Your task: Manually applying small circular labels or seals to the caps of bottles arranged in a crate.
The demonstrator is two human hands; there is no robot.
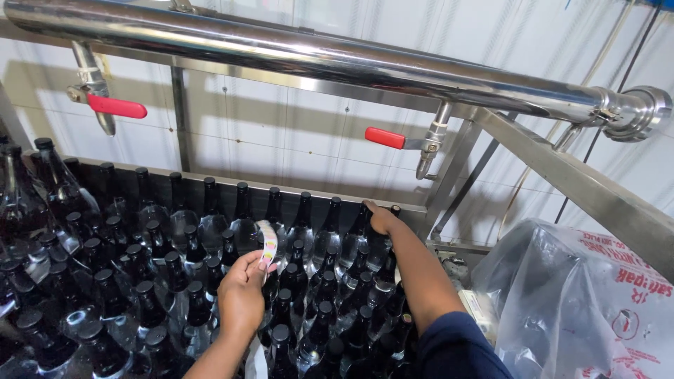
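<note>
Steel pipe (316,60), red-handled taps (116,107), plastic bag (576,302)

Bright, even overhead light; strong glare streaks along the steel pipe (316,60), soft shadows on the tiled wall (281,133), wide-angle bending at the edges, bottle caps (210,281) sharp, no motion blur.

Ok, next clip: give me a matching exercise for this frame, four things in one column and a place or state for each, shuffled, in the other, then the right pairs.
Things:
1. left hand
2. right hand
3. red valve handles
4. clear plastic bag

Places or states:
A. hang under the steel pipe
B. lies at the right edge, beside the bottles
C. holds a strip of labels
D. rests on a bottle top in the back row

Pairs: 1-C, 2-D, 3-A, 4-B
</note>
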